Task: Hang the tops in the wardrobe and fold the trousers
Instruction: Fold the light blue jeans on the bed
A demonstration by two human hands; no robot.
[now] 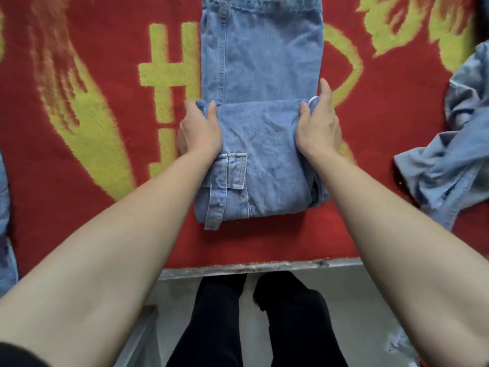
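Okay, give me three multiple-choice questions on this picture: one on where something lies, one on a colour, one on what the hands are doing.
1. Where is the crumpled denim garment?
A. on top of the jeans
B. to the right of the jeans, apart from them
C. on the floor by the feet

2. What colour is the blanket under the jeans?
A. red with a yellow pattern
B. plain black
C. green with white stripes

3. What are the left hand and right hand doing?
A. hanging idle
B. holding a hanger
C. each gripping one end of the jeans' folded-over edge

Answers:
1 B, it lies bunched near the blanket's right side with red blanket between it and the jeans.
2 A, red pile with yellow shapes shows all around the jeans.
3 C, a thumb lies on top of the fold at either end.
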